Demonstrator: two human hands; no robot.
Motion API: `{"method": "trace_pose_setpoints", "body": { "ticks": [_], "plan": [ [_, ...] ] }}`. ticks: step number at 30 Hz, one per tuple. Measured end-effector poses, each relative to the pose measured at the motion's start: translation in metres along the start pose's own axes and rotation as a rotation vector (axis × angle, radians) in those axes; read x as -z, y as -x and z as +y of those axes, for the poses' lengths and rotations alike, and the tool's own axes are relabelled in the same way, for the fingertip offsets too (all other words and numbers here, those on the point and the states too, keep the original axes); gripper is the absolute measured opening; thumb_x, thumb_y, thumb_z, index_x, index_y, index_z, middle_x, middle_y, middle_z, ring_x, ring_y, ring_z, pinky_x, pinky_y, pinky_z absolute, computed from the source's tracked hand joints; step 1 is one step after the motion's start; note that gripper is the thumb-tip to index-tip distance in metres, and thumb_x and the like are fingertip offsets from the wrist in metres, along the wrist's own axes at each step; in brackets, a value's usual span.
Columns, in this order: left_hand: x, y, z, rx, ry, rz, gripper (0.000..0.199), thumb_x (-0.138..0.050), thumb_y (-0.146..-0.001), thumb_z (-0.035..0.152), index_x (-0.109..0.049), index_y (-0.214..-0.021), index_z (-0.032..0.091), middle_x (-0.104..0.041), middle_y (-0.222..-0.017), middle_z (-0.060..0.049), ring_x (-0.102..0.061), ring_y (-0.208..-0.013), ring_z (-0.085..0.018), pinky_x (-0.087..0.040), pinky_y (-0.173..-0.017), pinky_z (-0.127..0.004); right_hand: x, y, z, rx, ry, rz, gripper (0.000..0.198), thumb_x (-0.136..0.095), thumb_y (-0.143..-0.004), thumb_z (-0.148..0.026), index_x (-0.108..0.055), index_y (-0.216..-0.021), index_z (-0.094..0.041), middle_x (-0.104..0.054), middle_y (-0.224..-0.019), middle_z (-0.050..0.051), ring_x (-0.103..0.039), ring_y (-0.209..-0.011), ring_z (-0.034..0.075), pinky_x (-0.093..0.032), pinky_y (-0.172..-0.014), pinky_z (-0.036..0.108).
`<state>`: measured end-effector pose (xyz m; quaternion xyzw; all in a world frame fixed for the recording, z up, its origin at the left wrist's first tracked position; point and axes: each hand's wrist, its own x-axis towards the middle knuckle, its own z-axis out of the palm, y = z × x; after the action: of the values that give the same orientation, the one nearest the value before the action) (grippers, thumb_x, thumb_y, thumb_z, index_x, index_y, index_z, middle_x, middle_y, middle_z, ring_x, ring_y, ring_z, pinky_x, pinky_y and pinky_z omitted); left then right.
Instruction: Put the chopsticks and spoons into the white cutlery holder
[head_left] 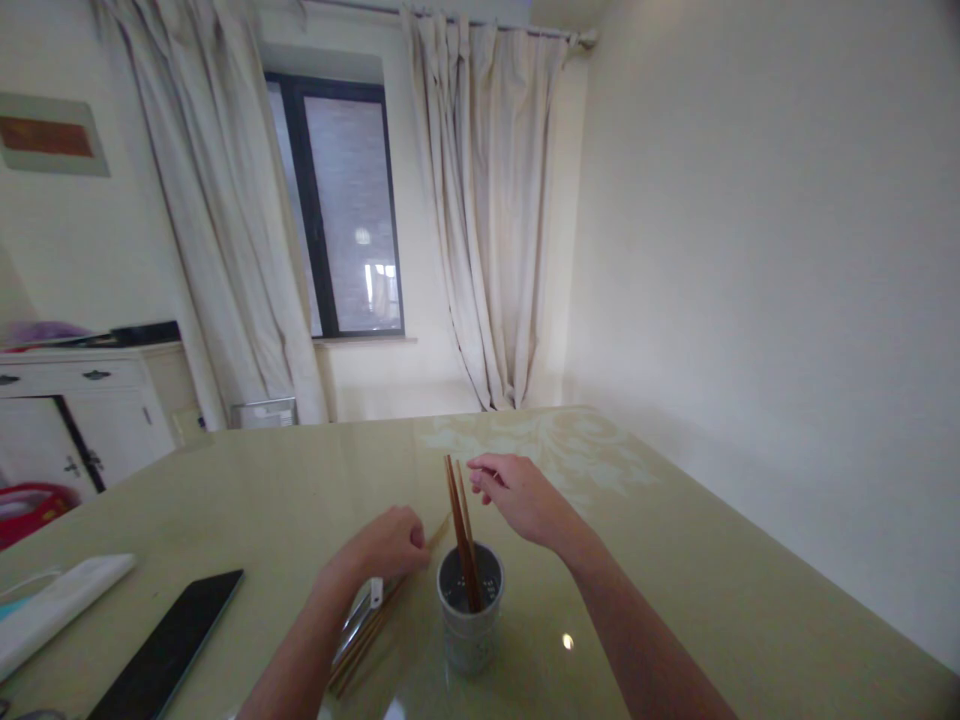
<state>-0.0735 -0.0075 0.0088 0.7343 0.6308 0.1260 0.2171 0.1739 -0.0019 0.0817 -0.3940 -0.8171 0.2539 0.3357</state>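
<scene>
Brown wooden chopsticks (462, 535) stand leaning in a grey cylindrical holder (471, 635) with holes in its base. My right hand (517, 495) is just right of their upper ends, fingers loosely bent and apart, with nothing visible in them. To the left of the holder, my left hand (386, 548) is closed low over the table, around a light chopstick (440, 534) whose end points toward the holder. Beneath my left wrist lies a bundle of chopsticks (367, 640), with shiny metal utensils (356, 622) and a white-ended handle (376, 592) beside it. My fingers partly hide the far ends.
A black phone or tablet (172, 645) and a long white object (67, 605) lie on the glossy greenish table (300, 490) at left. A wall (787, 300) borders the table's right side. Behind stand a white cabinet (112, 400), curtains (487, 200) and a window (349, 210).
</scene>
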Motion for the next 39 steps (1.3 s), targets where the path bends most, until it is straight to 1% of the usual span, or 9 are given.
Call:
{"method": "trace_pose_setpoints", "body": {
  "ticks": [3,6,9,13,16,18,22,29,39],
  "plan": [
    [0.039,0.014,-0.002,-0.081,0.267,0.086,0.021,-0.063,-0.078,0.039,-0.067,-0.070,0.019,-0.073,-0.067,-0.002,-0.064,-0.064,-0.017,-0.044,-0.059,-0.027,0.008,0.002,-0.006,0.016,-0.066,0.127,0.022,-0.055,-0.103,-0.023,-0.076,-0.107,-0.016,-0.077,-0.085,0.004,-0.068,-0.071,0.015,-0.049,-0.071,0.028],
    [0.067,0.034,0.018,-0.237,0.574,0.233,0.030,-0.067,-0.086,0.048,-0.065,-0.081,0.019,-0.075,-0.074,-0.003,-0.060,-0.064,-0.014,-0.046,-0.061,-0.026,0.010,0.005,-0.024,0.080,-0.219,0.191,0.026,-0.054,-0.105,-0.031,-0.076,-0.109,-0.017,-0.075,-0.086,0.003,-0.067,-0.071,0.015,-0.050,-0.069,0.027],
    [0.070,0.051,0.056,-0.403,0.673,0.276,0.029,-0.071,-0.089,0.047,-0.067,-0.084,0.019,-0.071,-0.075,-0.001,-0.059,-0.067,-0.013,-0.046,-0.063,-0.024,0.004,0.009,-0.042,0.146,-0.387,0.178,0.026,-0.057,-0.104,-0.037,-0.074,-0.115,-0.020,-0.075,-0.091,0.002,-0.067,-0.074,0.014,-0.051,-0.067,0.026],
    [0.059,0.054,0.090,-0.520,0.652,0.238,0.029,-0.069,-0.092,0.049,-0.071,-0.091,0.019,-0.071,-0.081,-0.002,-0.061,-0.073,-0.015,-0.048,-0.068,-0.026,0.005,0.016,-0.052,0.173,-0.465,0.220,0.021,-0.062,-0.102,-0.037,-0.073,-0.098,-0.019,-0.072,-0.083,0.001,-0.065,-0.072,0.015,-0.050,-0.064,0.025],
    [0.051,0.040,0.079,-0.422,0.481,0.272,0.039,-0.054,-0.100,0.054,-0.069,-0.086,0.020,-0.069,-0.079,-0.002,-0.060,-0.071,-0.015,-0.047,-0.066,-0.027,0.020,0.018,-0.046,0.158,-0.488,0.268,0.025,-0.063,-0.101,-0.041,-0.072,-0.097,-0.019,-0.071,-0.083,0.002,-0.066,-0.071,0.015,-0.050,-0.062,0.026],
    [0.044,0.027,0.059,-0.264,0.206,0.305,0.040,-0.048,-0.103,0.048,-0.068,-0.083,0.021,-0.070,-0.079,-0.004,-0.063,-0.074,-0.018,-0.045,-0.069,-0.029,0.031,0.017,-0.038,0.145,-0.438,0.295,0.025,-0.061,-0.102,-0.041,-0.073,-0.101,-0.018,-0.071,-0.083,0.002,-0.067,-0.072,0.016,-0.050,-0.063,0.026],
    [0.016,0.006,0.024,0.038,-0.307,0.147,0.016,-0.059,-0.094,0.027,-0.073,-0.093,0.021,-0.078,-0.103,-0.010,-0.070,-0.097,-0.026,-0.045,-0.080,-0.034,0.039,0.013,-0.024,0.084,-0.251,0.218,0.020,-0.058,-0.101,-0.029,-0.074,-0.099,-0.018,-0.072,-0.080,0.002,-0.068,-0.072,0.016,-0.051,-0.069,0.028],
    [-0.022,-0.005,0.014,0.094,-0.365,0.031,0.018,-0.059,-0.090,0.027,-0.074,-0.098,0.021,-0.078,-0.112,-0.013,-0.072,-0.104,-0.027,-0.048,-0.081,-0.033,0.012,0.004,-0.008,-0.027,-0.028,0.027,0.016,-0.062,-0.097,-0.017,-0.073,-0.086,-0.018,-0.072,-0.068,0.000,-0.069,-0.067,0.016,-0.046,-0.069,0.026],
    [-0.030,-0.002,0.019,0.071,-0.339,0.003,0.027,-0.062,-0.088,0.042,-0.074,-0.094,0.018,-0.077,-0.103,-0.018,-0.074,-0.095,-0.032,-0.048,-0.077,-0.037,0.002,0.003,0.001,-0.047,0.084,-0.084,0.034,-0.056,-0.100,-0.019,-0.071,-0.070,-0.019,-0.076,-0.071,0.003,-0.069,-0.063,0.016,-0.044,-0.064,0.026]
  ]
}}
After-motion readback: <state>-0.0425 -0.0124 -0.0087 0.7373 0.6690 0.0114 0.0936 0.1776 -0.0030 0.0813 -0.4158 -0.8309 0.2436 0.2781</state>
